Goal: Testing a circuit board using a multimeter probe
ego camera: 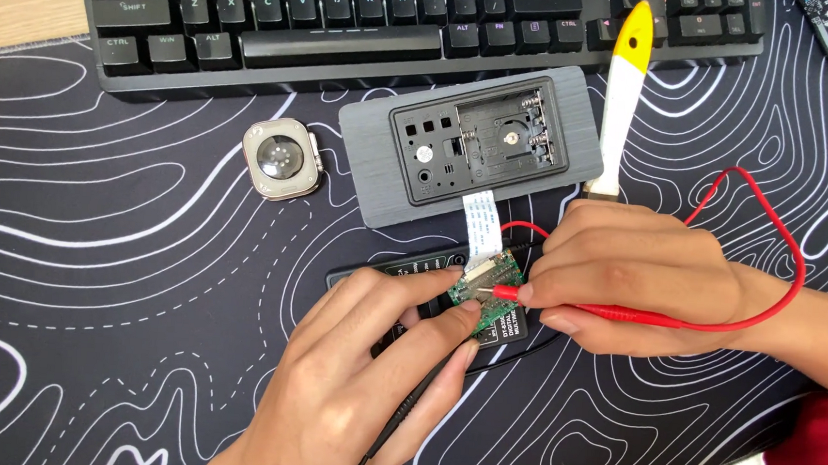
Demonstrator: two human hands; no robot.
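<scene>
Probing a small green circuit board (488, 291), the right hand (639, 277) pinches a red probe (564, 306) between thumb and forefinger, fingers closed narrowly around the shaft; its metal tip rests on the board's near edge. The left hand (365, 375) is likewise closed in a narrow pinch on a black probe (411, 407), whose tip is hidden under the fingertips at the board's lower left corner.

Location, all relative to the board:
- A white ribbon cable (479, 222) runs from the board's far edge up into a grey case (468, 149) lying open-side up just beyond it.
- A black meter (402, 266) lies directly beneath, mostly covered by both hands.
- The red lead (774, 229) loops away to the right and returns behind the right hand.
- A white brush with a yellow handle (623, 92) lies beyond and to the right, its head touching the case.
- A watch body (283, 158), face down, sits beyond and well to the left.
- A black keyboard (351, 24) lies farthest beyond, past the case.

Hazards, as a judgement:
- The board appears unsupported; probe pressure may tilt it and strain the ribbon cable.
- A slipping tip could bridge adjacent contacts and cause a short.
- The slack red lead may snag on the brush and pull the probe off its point.
</scene>
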